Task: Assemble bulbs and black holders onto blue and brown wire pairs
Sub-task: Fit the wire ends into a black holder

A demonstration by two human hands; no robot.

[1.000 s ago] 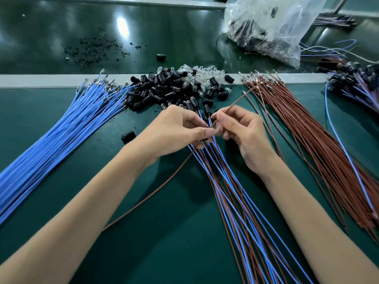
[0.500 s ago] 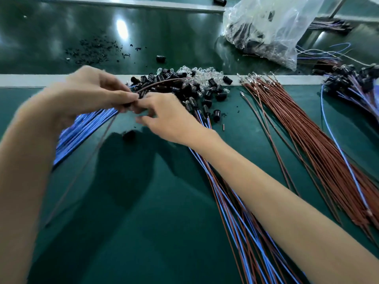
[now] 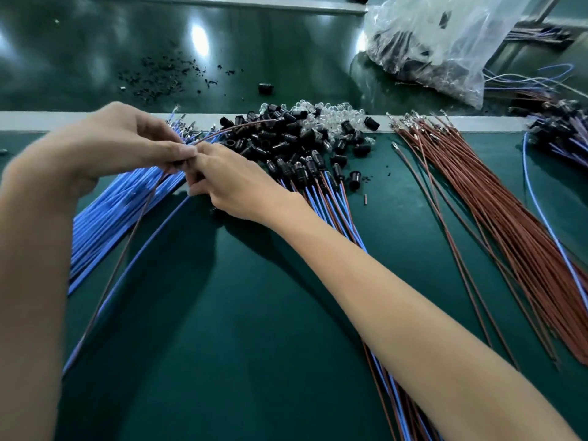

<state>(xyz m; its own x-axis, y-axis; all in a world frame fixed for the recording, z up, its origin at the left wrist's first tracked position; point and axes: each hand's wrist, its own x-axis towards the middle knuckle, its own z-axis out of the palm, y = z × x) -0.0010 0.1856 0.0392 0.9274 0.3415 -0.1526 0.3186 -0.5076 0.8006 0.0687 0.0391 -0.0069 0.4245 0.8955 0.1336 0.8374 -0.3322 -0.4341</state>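
At the left-centre of the frame the left hand (image 3: 127,144) pinched a single brown wire (image 3: 126,246), its grip closed. The right hand (image 3: 229,183) met it fingertip to fingertip, its grip closed on a blue wire (image 3: 127,275) that trailed to the lower left. Just behind them lay the blue bundle (image 3: 105,218), black holders (image 3: 280,138) and clear bulbs (image 3: 327,109). The brown bundle (image 3: 509,218) fanned across the right of the green worktop (image 3: 254,313).

A matte dark green bench mat (image 3: 254,361) fills the view in front of a pale grey strip (image 3: 28,120) running side to side. Behind the strip lies a glossy dark green surface (image 3: 95,58) — oval light reflections (image 3: 200,39) shine on it — ending at a grey metal rail (image 3: 222,2).
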